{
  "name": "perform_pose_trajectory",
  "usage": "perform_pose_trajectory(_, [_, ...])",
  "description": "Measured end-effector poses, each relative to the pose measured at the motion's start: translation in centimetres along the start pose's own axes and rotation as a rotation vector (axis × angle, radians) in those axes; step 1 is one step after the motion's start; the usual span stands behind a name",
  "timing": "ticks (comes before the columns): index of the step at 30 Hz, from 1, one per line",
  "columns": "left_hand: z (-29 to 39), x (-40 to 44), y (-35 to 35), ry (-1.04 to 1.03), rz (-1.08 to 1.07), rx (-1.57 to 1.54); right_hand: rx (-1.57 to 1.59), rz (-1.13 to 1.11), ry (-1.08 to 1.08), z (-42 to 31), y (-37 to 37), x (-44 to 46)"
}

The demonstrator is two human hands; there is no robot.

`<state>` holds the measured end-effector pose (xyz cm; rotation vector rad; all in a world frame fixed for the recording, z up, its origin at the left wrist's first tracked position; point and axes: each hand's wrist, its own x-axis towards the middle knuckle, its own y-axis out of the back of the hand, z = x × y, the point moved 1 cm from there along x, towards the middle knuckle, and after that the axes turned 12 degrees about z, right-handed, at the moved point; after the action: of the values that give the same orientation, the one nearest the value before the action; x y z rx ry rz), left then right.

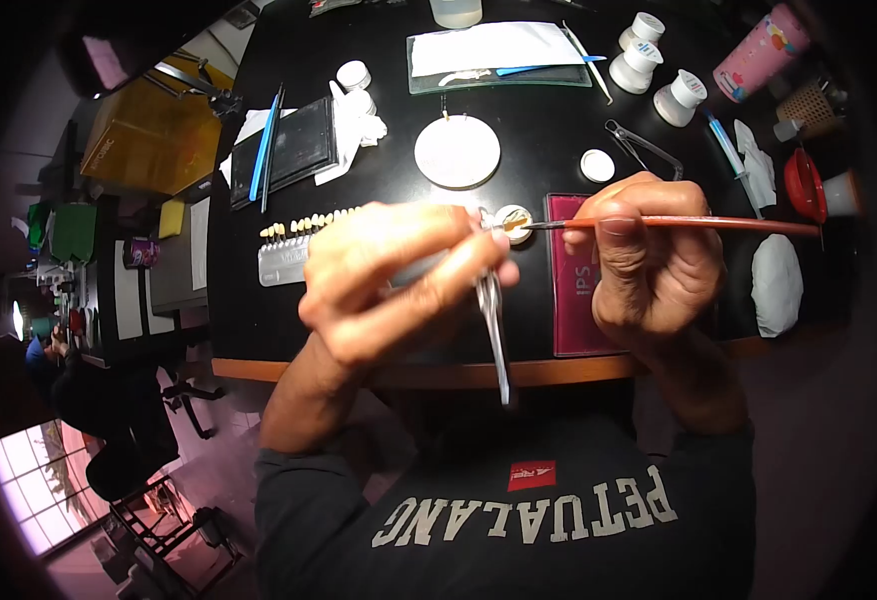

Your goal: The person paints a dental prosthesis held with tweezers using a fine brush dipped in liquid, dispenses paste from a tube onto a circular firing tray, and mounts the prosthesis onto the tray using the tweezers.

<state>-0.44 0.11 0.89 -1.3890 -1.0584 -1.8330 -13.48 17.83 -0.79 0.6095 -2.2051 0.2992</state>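
My left hand (pixel 389 285) is closed on silver metal tweezers (pixel 494 335) that slant down toward the table's front edge. Whatever their tips grip is too small and too covered by my fingers to make out. In my right hand (pixel 654 265), pinched between thumb and fingers, lies a thin red-handled brush (pixel 749 224), held level. Its dark, fine tip points left and reaches close to my left fingertips; whether it touches anything there I cannot tell. Just behind the brush tip sits a small round white dish (pixel 515 212). Below my right hand lies a dark pink case (pixel 579 300).
A tooth shade guide (pixel 289 262) stands at left. Further back are a round white plate (pixel 457 152), a glass slab (pixel 429 84) with white paper, several jars (pixel 637 68) and a pink bottle (pixel 762 52). A crumpled white tissue (pixel 777 285) lies right, beyond metal tweezers (pixel 649 150).
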Motion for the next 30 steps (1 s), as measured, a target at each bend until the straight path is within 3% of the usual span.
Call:
perform_pose_trajectory(5, [-1.5, -0.5, -0.1, 0.221, 0.066, 0.020, 0.090, 0.044, -0.036, -0.6, -0.3, 0.3])
perform_pose_trajectory(7, [-1.5, -0.9, -0.4, 0.489, 0.163, -0.083, 0.127, 0.087, -0.058, -0.7, -0.5, 0.1])
perform_pose_trajectory(14, [-2.1, -0.4, 0.6, 1.232, 0.192, -0.370, 0.066, 0.082, -0.074, -1.0, -0.2, 0.5])
perform_pose_trajectory(22, [-3.0, -0.9, 0.6, 1.376, 0.207, -0.532, 0.058, 0.078, -0.081, -1.3, -0.3, 0.5])
perform_pose_trajectory(30, [-2.9, -0.7, 0.8, 1.360, 0.231, -0.535, 0.019, -0.061, -0.047, -1.6, -0.8, 0.4])
